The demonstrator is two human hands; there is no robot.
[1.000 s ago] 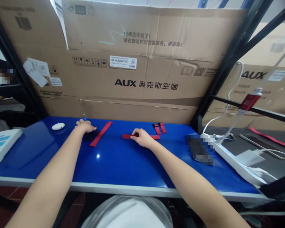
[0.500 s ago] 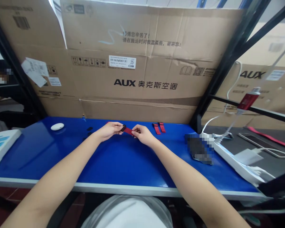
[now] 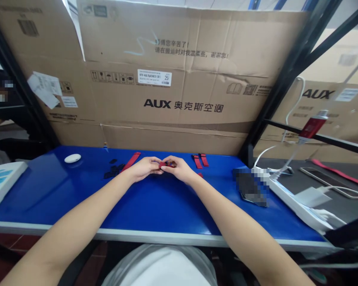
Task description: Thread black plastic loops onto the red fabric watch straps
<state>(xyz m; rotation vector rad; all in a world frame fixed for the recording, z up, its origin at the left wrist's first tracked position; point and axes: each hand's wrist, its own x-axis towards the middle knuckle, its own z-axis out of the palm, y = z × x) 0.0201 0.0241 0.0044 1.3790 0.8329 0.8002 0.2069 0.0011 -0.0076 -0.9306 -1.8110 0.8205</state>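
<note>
My left hand (image 3: 143,169) and my right hand (image 3: 179,169) meet above the blue table (image 3: 155,206), fingertips pinched together on a red strap (image 3: 163,164) with a small dark piece at its end. Another red strap (image 3: 130,161) lies flat just left of my left hand, beside several small black parts (image 3: 111,171). A pair of short red straps (image 3: 200,160) lies right of my right hand.
A white oval object (image 3: 72,158) lies at the back left, a white and blue device (image 3: 1,180) at the left edge. A blurred dark item (image 3: 250,186) and a white power strip (image 3: 298,202) with cables lie right. Cardboard boxes (image 3: 179,79) wall the back. A person sits far left.
My left hand left the black parts and came to the middle. My right hand lifted the red strap off the table. Both hands now pinch it close together.
</note>
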